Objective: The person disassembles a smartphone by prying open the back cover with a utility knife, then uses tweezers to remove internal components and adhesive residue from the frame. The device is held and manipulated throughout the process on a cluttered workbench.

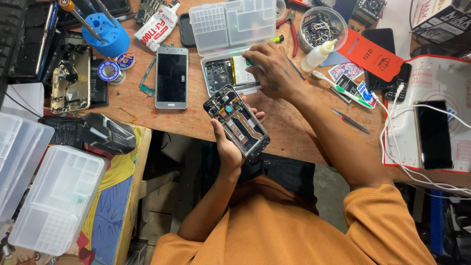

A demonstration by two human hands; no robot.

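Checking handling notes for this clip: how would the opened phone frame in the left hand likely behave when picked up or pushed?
The opened phone frame looks thin and flat, so probably light and fairly stiff. Its exposed boards suggest it is fragile. The left hand grips only its lower end, so it may tilt if nudged. The right hand is on another phone body.

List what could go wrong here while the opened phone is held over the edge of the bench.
The left hand holds the opened phone alone, out past the bench edge; if that grip slips, it could fall. The right hand reaches into the parts tray among tightly packed clutter, so it might knock the glue bottle.
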